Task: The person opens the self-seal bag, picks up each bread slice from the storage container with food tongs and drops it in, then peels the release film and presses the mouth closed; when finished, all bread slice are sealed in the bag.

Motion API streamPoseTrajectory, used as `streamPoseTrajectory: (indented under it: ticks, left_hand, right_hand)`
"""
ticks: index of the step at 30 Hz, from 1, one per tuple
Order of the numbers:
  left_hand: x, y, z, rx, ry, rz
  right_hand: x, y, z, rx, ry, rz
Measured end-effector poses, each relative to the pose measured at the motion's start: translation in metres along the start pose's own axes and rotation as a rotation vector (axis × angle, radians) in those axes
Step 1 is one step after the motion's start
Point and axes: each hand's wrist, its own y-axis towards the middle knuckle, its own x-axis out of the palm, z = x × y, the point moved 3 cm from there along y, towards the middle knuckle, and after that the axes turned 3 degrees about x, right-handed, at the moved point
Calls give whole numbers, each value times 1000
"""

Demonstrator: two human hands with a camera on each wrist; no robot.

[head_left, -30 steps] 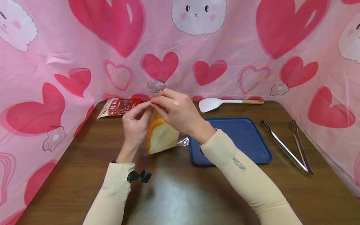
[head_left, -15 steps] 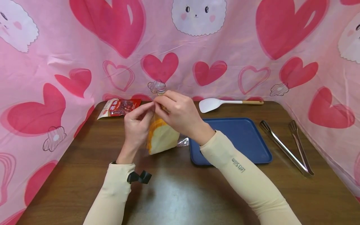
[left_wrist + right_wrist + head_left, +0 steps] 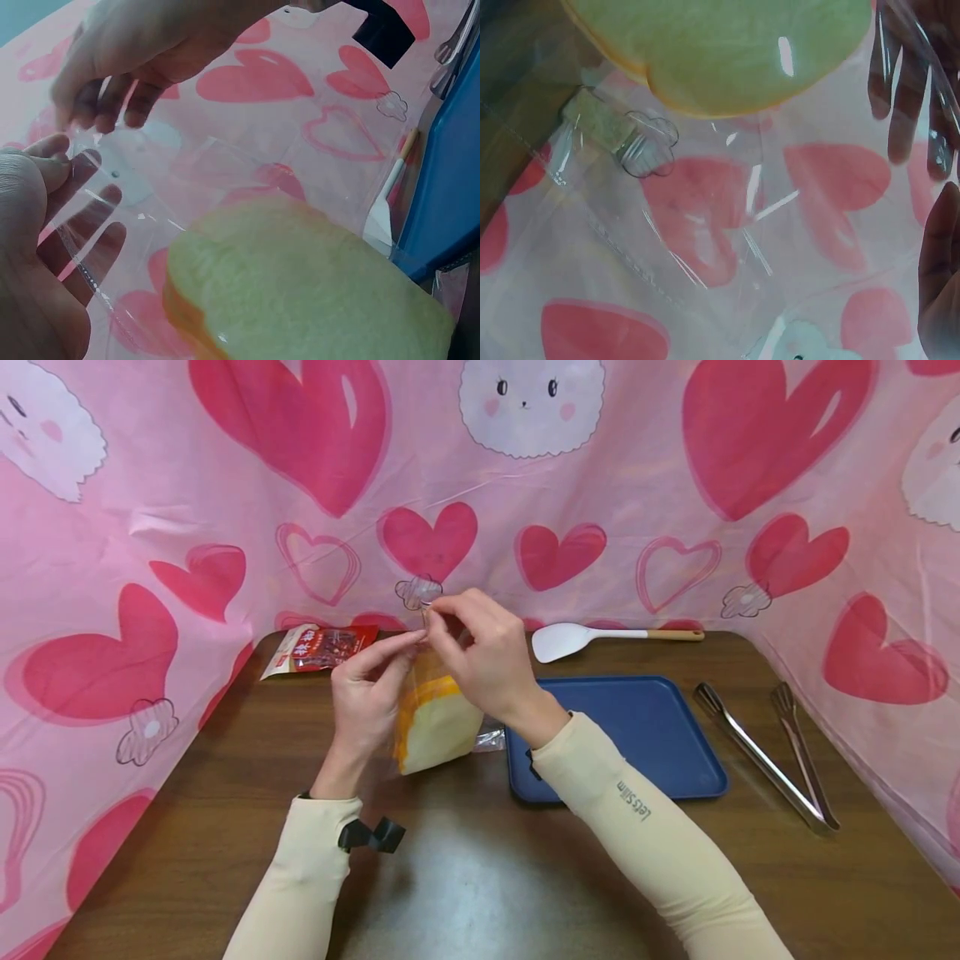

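Thick bread slices (image 3: pixel 442 731) with an orange crust stand in a clear plastic bag (image 3: pixel 135 270) just left of the tray. At its upper edge my left hand (image 3: pixel 366 693) pinches the film between thumb and forefinger. My right hand (image 3: pixel 487 652) is close beside it, slightly higher, with thumb and forefinger meeting at the bag's top; its fingertips are blurred in the left wrist view. Through the film in the right wrist view, the bread's rounded crust shows. A small bottle (image 3: pixel 615 135) with a clear cap lies behind the film there.
A blue tray (image 3: pixel 637 735) is right of the bread. Behind it lies a white spatula (image 3: pixel 570 639) with a wooden handle end. Metal tongs (image 3: pixel 765 764) rest at the right, spread apart. A red-and-white food packet (image 3: pixel 322 647) is at the back left.
My right hand has shifted a little up and right, its fingertips drawing slightly away from my left hand's. My left hand and the bread have moved slightly right.
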Motion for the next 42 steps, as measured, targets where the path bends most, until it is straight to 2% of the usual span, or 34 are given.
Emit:
streamPoseTrajectory:
  ticks: [5, 9, 13, 17, 21, 24, 34, 42]
  left_hand:
    - [-1, 1, -1, -23, -17, -7]
    - [-4, 1, -3, -105, -79, 10]
    - [-7, 0, -6, -168, -168, 53]
    - [-10, 1, -9, -179, -244, 98]
    - [-12, 2, -12, -168, -313, 137]
    - [-13, 3, -13, -157, -344, 156]
    - [-18, 3, -15, -155, -337, 151]
    - [-19, 3, -15, -173, -335, 166]
  right_hand:
    - [-8, 3, 10, 127, 84, 62]
    - [-15, 2, 18, 304, 197, 89]
    - [-21, 1, 27, 447, 288, 131]
    - [-28, 0, 36, 534, 378, 163]
    - [-37, -1, 46, 591, 462, 190]
    - [-44, -2, 54, 617, 485, 216]
    - [-75, -7, 83, 713, 423, 359]
    - [-102, -12, 103, 790, 474, 475]
